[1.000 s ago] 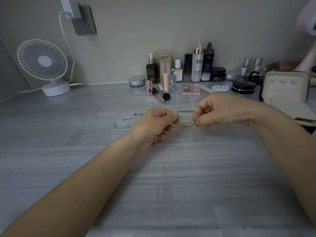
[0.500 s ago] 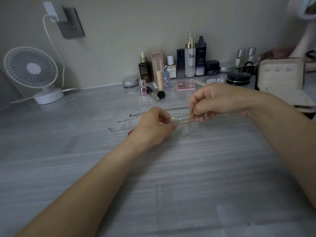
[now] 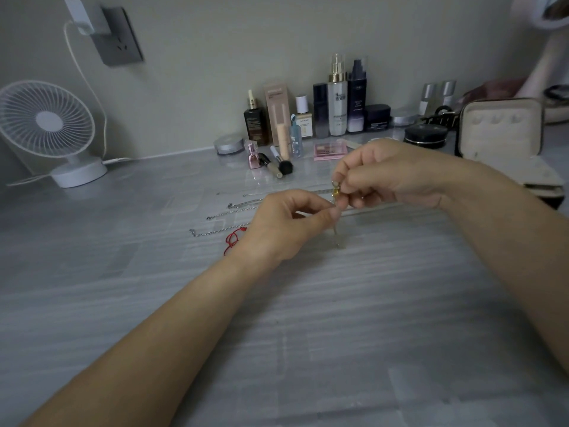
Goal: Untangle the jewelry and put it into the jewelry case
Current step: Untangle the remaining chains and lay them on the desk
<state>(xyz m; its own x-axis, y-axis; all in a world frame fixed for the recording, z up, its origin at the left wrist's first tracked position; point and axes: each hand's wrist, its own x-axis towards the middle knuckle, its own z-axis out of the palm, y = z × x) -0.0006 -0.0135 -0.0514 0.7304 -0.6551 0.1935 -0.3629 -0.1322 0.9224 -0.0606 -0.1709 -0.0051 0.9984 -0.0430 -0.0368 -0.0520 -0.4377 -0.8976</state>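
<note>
My right hand [image 3: 391, 174] pinches a small gold pendant [image 3: 335, 190] with a ring on top, lifted a little above the table. My left hand [image 3: 283, 223] pinches the thin chain just below and left of that pendant; a short end hangs down under my fingers. Several silver chains [image 3: 221, 214] lie in rows on the grey table behind my left hand, and a red cord [image 3: 232, 239] lies by my left wrist. The beige jewelry case [image 3: 502, 131] stands open at the far right, lid upright.
Cosmetic bottles and boxes [image 3: 335, 103] line the wall, with a makeup brush [image 3: 281, 163] and pink palette [image 3: 329, 151] in front. A white fan [image 3: 46, 124] stands at the far left, its cable running to a wall socket [image 3: 118, 38]. A black round compact [image 3: 426, 135] sits beside the case.
My right hand has raised the gold pendant slightly. My left hand has closed in toward it, so both hands now meet at the chain. The view has shifted a little.
</note>
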